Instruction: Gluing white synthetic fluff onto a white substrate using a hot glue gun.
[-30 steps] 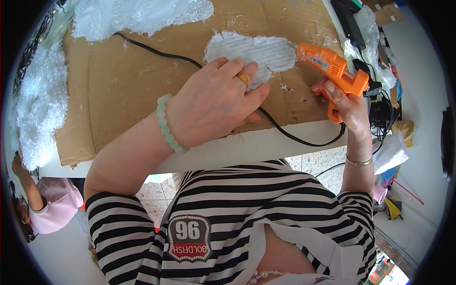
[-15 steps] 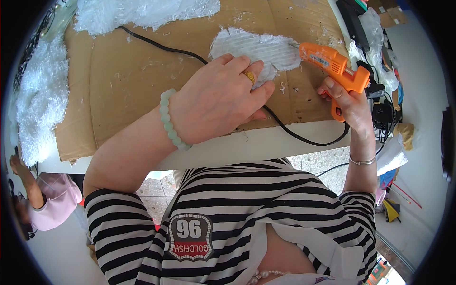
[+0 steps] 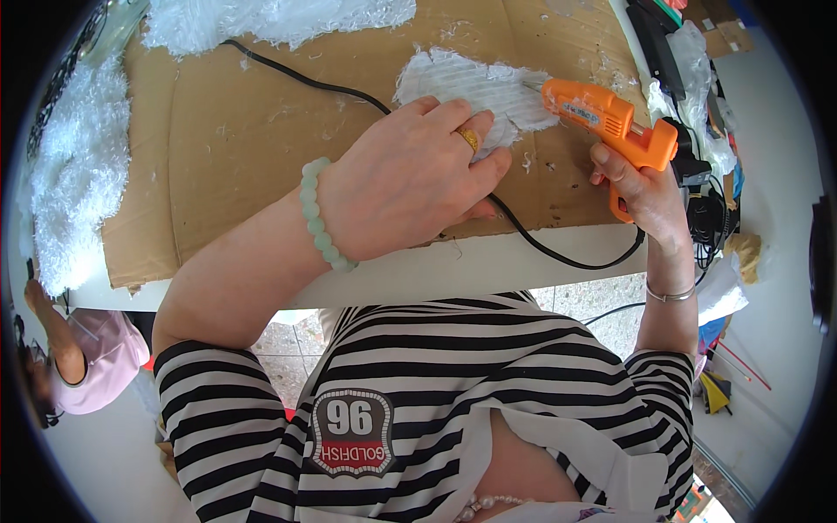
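Observation:
An orange hot glue gun [image 3: 602, 113] is gripped in my right hand [image 3: 641, 187], thumb on the handle. Its nozzle points left and lies over the right end of a white ribbed fabric piece [image 3: 458, 83] with frayed edges. My left hand [image 3: 405, 170] rests on the lower part of that fabric, fingers bent over it and pinning it to the cardboard [image 3: 253, 148]. Part of the fabric is hidden beneath those fingers. From the gun's handle a black cord [image 3: 558, 254] loops left and passes under my left hand.
White shaggy fabric [image 3: 78, 174] lies along the left side, with more fluffy white material [image 3: 270, 19] at the far edge. Dark boxes, plastic bags [image 3: 693, 70] and cables crowd the right. At lower left is another person in a pink top [image 3: 100, 362].
The glue gun has shifted slightly left relative to the fabric, so its nozzle reaches farther over the fabric's right end. My left hand stays on the fabric. The whole view has shifted a little.

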### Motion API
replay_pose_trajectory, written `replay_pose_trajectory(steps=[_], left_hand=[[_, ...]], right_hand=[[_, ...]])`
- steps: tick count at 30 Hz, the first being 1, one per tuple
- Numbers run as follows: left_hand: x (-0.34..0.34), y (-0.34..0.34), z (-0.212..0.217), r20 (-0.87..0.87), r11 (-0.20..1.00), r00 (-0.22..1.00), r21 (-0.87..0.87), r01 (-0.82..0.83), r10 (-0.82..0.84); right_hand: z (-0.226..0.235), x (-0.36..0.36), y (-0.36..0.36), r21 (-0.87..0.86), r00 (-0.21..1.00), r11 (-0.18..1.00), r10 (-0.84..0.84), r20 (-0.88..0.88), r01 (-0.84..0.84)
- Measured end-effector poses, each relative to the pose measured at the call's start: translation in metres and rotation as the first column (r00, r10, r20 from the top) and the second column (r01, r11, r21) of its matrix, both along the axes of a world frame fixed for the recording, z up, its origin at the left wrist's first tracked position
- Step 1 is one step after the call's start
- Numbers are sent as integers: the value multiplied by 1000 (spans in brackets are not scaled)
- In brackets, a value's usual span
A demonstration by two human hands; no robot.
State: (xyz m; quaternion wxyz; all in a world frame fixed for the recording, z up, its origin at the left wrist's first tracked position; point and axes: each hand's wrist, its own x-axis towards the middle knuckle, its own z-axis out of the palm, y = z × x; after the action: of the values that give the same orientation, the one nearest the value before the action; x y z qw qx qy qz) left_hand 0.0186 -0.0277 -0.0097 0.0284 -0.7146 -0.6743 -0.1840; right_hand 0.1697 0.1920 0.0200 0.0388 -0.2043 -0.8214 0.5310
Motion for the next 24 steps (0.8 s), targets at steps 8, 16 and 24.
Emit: replay_pose_trajectory(steps=[8, 16, 24], left_hand=[[0, 0, 0, -1, 999, 1000, 38, 6, -6], [-1, 1, -4, -83, 993, 997, 121, 13, -3], [-2, 0, -5, -105, 994, 994, 107, 15, -3]], right_hand=[[3, -6, -3, 17, 998, 999, 43, 41, -43], [2, -16, -4, 45, 996, 996, 75, 52, -77], [7, -23, -7, 157, 977, 975, 127, 173, -154]])
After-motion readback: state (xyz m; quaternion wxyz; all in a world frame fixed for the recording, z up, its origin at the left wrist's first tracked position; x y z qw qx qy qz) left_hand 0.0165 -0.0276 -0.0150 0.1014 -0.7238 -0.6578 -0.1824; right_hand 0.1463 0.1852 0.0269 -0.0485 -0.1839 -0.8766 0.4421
